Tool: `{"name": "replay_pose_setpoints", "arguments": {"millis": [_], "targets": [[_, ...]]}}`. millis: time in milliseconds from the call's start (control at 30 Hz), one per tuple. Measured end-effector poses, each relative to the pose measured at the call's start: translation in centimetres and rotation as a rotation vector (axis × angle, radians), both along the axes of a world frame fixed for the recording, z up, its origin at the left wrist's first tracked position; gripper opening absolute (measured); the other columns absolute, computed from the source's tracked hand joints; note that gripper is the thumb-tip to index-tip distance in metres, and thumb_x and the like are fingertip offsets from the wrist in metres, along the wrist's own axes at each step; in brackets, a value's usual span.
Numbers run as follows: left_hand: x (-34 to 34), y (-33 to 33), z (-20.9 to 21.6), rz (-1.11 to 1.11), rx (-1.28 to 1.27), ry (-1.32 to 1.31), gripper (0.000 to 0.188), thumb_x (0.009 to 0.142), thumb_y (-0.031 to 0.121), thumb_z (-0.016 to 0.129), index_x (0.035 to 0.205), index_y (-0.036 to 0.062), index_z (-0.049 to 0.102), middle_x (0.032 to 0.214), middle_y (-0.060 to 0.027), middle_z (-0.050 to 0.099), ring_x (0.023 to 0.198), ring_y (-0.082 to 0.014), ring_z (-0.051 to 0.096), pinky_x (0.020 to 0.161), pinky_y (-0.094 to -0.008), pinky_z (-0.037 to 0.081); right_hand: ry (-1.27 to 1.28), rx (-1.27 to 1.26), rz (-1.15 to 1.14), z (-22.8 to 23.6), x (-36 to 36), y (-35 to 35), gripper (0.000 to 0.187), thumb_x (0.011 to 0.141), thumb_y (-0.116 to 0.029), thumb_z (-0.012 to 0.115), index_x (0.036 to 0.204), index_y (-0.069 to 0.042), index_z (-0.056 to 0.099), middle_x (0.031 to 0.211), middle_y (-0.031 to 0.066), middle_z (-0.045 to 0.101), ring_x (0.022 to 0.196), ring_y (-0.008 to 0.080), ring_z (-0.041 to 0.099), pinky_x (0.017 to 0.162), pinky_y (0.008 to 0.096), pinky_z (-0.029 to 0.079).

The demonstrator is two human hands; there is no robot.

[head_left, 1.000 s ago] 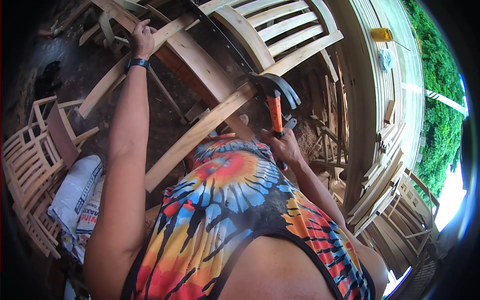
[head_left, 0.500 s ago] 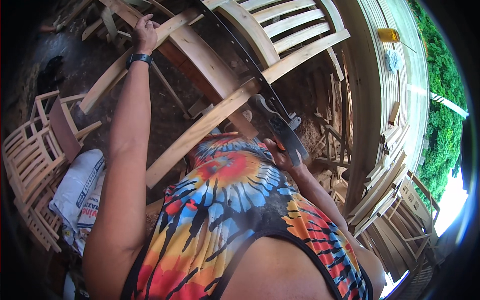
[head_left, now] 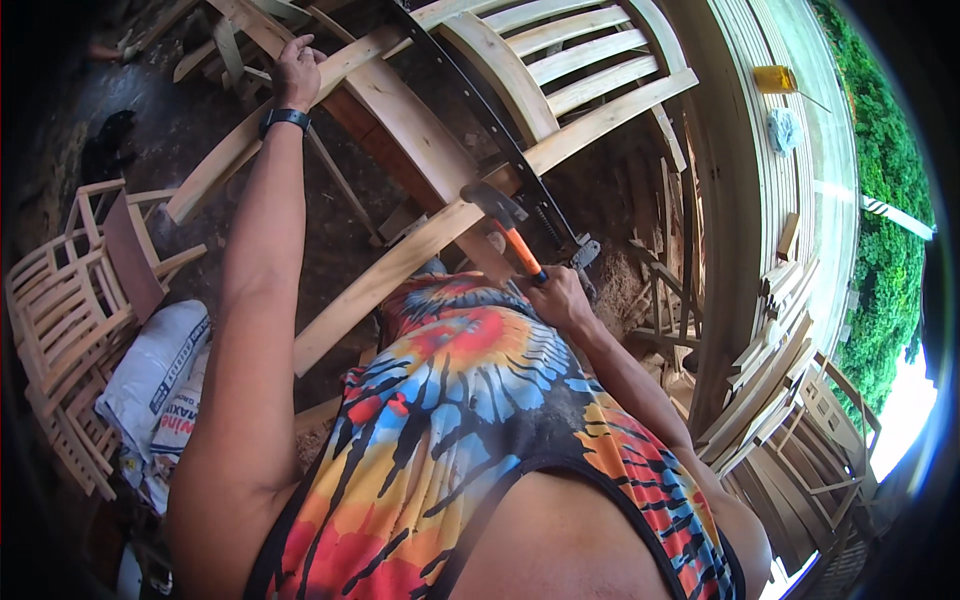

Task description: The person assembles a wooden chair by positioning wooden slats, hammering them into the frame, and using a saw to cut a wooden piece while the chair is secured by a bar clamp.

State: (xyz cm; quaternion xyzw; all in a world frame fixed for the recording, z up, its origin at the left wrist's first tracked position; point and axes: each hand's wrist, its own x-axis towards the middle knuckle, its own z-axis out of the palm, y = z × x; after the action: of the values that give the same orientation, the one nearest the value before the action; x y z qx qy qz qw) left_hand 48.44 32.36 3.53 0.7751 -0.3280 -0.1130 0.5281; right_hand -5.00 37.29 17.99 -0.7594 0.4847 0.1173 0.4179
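Note:
A pale wooden chair frame [head_left: 395, 265] with curved slats stretches across the upper middle. My left hand [head_left: 297, 75], with a dark watch at its wrist, is closed over a curved rail at the frame's upper left. In my right hand [head_left: 560, 298] is a hammer [head_left: 522, 250] with an orange and black handle. Its dark head is over the frame's long front piece, close to a joint; whether it touches the wood I cannot tell. A long black bar clamp [head_left: 470, 90] runs across the frame, its screw end beside my right hand.
Slatted wooden chair parts [head_left: 75, 320] and white printed sacks [head_left: 160, 360] are at the left. On the right, a long ledge [head_left: 740, 190] carries a yellow-handled screwdriver [head_left: 775, 79] and a crumpled bluish bag [head_left: 784, 131]. Stacked wood strips [head_left: 770, 400] and shavings [head_left: 630, 275] lie nearby.
The hammer has swung from raised and close to the camera down to the frame's joint, its orange handle now showing. My right hand has turned with it; my left hand stays at the rail.

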Motion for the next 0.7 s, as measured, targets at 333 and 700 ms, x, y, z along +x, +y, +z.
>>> {"name": "replay_pose_setpoints", "arguments": {"millis": [333, 700], "targets": [[-2.0, 6.4, 0.2, -0.045, -0.207, 0.446, 0.028, 0.104, 0.01, 0.05, 0.13, 0.0004, 0.057, 0.094, -0.0047, 0.067, 0.066, -0.0057, 0.053, 0.055, -0.0196, 0.046, -0.256, 0.126, -0.514, 3.7, -4.9, -0.8, 0.032, 0.09, -0.024, 0.074, 0.071, -0.003, 0.06, 0.063, -0.0054, 0.054, 0.054, 0.0066, 0.046, 0.05, 0.0309, 0.038], [-15.8, 18.5, 5.6, -0.087, -0.284, 0.715, 0.048, 0.099, 0.004, 0.058, 0.143, -0.0068, 0.041, 0.135, -0.0217, 0.059, 0.118, -0.0286, 0.063, 0.097, -0.0359, 0.056, -0.501, -0.277, -1.099, 6.3, -17.0, -15.1, 0.023, 0.092, -0.022, 0.073, 0.082, -0.01, 0.056, 0.065, -0.0034, 0.052, 0.053, 0.0062, 0.046, 0.047, 0.0268, 0.038]]}}
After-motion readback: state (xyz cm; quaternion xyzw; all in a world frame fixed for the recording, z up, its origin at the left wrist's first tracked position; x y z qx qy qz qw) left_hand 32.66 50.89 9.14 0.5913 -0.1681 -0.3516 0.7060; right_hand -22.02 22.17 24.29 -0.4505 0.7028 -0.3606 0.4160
